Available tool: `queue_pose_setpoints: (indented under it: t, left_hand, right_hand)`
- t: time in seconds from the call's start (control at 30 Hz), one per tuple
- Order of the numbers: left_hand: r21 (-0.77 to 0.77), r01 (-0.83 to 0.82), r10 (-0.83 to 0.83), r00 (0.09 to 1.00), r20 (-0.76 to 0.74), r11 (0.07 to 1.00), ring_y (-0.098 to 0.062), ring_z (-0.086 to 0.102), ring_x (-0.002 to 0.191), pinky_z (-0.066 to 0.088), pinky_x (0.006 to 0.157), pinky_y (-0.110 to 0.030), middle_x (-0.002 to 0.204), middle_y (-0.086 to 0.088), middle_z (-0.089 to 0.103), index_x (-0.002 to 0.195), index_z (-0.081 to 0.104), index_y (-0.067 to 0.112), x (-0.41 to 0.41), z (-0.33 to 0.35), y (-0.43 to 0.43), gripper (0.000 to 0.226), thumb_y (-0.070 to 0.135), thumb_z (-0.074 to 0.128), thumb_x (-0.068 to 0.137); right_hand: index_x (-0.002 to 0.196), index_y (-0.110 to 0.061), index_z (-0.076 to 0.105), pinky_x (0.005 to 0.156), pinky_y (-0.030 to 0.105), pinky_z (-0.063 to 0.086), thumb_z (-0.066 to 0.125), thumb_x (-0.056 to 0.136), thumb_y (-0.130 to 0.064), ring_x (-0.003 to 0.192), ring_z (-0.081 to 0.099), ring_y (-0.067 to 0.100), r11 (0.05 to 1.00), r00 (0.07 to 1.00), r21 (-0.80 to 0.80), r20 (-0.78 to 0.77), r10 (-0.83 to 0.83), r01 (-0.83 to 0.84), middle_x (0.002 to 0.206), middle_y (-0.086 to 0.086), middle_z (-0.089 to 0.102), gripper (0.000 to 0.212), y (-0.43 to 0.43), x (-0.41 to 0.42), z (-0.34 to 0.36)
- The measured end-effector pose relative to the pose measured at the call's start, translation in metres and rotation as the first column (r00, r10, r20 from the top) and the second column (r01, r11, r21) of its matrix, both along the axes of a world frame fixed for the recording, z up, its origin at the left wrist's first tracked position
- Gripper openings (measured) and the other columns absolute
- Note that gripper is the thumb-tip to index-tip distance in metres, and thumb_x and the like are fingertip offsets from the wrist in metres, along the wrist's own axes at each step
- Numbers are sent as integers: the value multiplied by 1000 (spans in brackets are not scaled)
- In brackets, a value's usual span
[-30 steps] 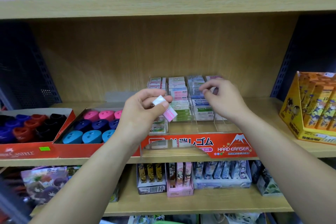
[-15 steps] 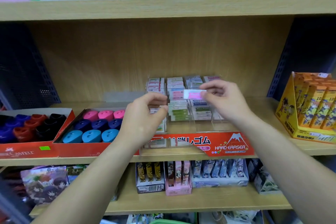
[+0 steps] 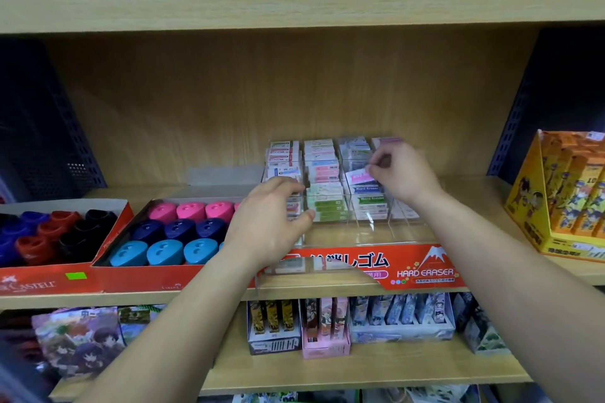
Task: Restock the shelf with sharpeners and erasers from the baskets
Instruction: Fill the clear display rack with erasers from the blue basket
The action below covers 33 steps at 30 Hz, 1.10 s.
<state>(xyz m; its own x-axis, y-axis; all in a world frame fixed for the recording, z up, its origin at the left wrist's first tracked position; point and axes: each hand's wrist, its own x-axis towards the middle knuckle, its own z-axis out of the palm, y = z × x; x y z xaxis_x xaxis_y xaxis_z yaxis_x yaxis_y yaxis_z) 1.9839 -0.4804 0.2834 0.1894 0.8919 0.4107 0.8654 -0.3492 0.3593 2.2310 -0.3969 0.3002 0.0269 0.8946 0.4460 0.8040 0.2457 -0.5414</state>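
- We see the right fingertips (image 3: 373, 170) pinching one short end of a pink eraser (image 3: 358, 177). The thumb and first fingers are pressed together on it and the other fingers are curled behind.
- The eraser hangs tilted above the third column from the left of the clear tray (image 3: 370, 234), just over a blue-labelled pack. We cannot tell whether it touches the stack.
- We judge the eraser light, small and fairly stiff in its paper sleeve. The sleeve looks smooth, so it may slip. It is not fragile.
- Best hold, we think, is a pinch across the narrow ends or the flat faces. That keeps the fingers clear of the divider walls as it goes down.
- The right hand (image 3: 404, 173) sits over the tray's back right part, wrist toward us.
- The left hand (image 3: 268, 222) has its fingers loosely curved and apart, thumb out toward the second column. We see nothing held. It is at the tray's left column, but we cannot tell whether it touches it.
- The tray stands on the wooden shelf (image 3: 474, 203), partly filled with eraser stacks and with bare floor at the front.
- Sharpeners (image 3: 176, 232) in pink, navy and blue fill a red carton just left of the tray.
- A yellow display box (image 3: 563, 199) stands well to the right.
- No baskets in view.
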Motion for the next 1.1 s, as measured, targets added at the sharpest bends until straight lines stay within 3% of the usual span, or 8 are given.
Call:
queue_pose_setpoints:
  t: [0.17, 0.37, 0.53, 0.67, 0.77, 0.83, 1.0, 1.1]
  left_hand:
    - [22, -2, 2, 1000, -9, 1000, -12, 45, 135, 42, 108, -35, 146, 12, 51, 141, 54, 31, -1, -3, 2, 48, 49, 58, 96]
    - [24, 11, -12, 999, 35, 1000, -14, 49, 133, 43, 109, -37, 143, 9, 56, 137, 59, 28, -3, 5, -12, 46, 44, 61, 95]
    - [163, 10, -41, 981, 188, 987, -1, 55, 114, 41, 99, -19, 121, 14, 64, 122, 68, 25, -56, -7, -101, 34, 41, 61, 92]
    - [-80, -127, 140, 970, 199, 989, 4, 59, 95, 43, 83, -17, 104, 18, 64, 106, 67, 33, -138, -84, -182, 30, 51, 54, 85]
    - [-478, -289, 364, 929, 70, 829, -14, 64, 101, 47, 86, -30, 115, 5, 65, 114, 63, 31, -194, -163, -221, 54, 66, 53, 75]
    - [-688, -342, 443, 896, -32, 641, -23, 61, 116, 43, 97, -29, 131, -6, 62, 131, 59, 17, -219, -210, -242, 60, 55, 64, 84]
    - [-843, -409, 537, 825, -177, 349, -30, 51, 134, 40, 107, -34, 147, -14, 52, 147, 44, 9, -252, -317, -286, 71, 47, 64, 91]
    - [-863, -426, 567, 795, -215, 270, -34, 50, 134, 43, 104, -38, 146, -16, 49, 146, 42, 11, -253, -370, -300, 62, 39, 63, 95]
  right_hand:
    - [76, -37, 66, 94, 43, 53, 75, 86, -22, 113, 61, 21, 998, 996, 40, 82, -48, 45, 98, -12, 58, 20, -11, -6, 1]
    - [92, -29, 73, 81, 30, 47, 73, 88, -37, 93, 59, 12, 993, 995, 82, 64, 75, -80, 98, -12, 62, 9, -64, -35, 10]
    - [100, -32, 72, 80, 28, 46, 71, 87, -44, 89, 54, 2, 938, 945, 116, 55, 322, -326, 95, -19, 59, 17, -153, -93, -19]
    - [104, -33, 71, 77, 29, 46, 62, 85, -52, 87, 55, 4, 846, 843, -59, 69, 533, -530, 89, -21, 53, 29, -201, -157, -84]
    - [108, -30, 70, 78, 32, 48, 67, 88, -48, 95, 60, 14, 751, 765, -308, 103, 636, -584, 98, -13, 62, 27, -214, -207, -151]
    - [110, -28, 69, 82, 36, 50, 66, 90, -48, 101, 61, 18, 667, 695, -483, 153, 702, -568, 105, -7, 65, 29, -215, -235, -202]
    - [123, -24, 64, 94, 37, 49, 64, 92, -43, 116, 60, 26, 467, 539, -762, 187, 821, -448, 123, 2, 61, 37, -215, -287, -322]
    - [132, -23, 57, 100, 41, 48, 68, 88, -44, 121, 58, 31, 357, 439, -863, 182, 880, -357, 130, 8, 56, 49, -212, -319, -385]
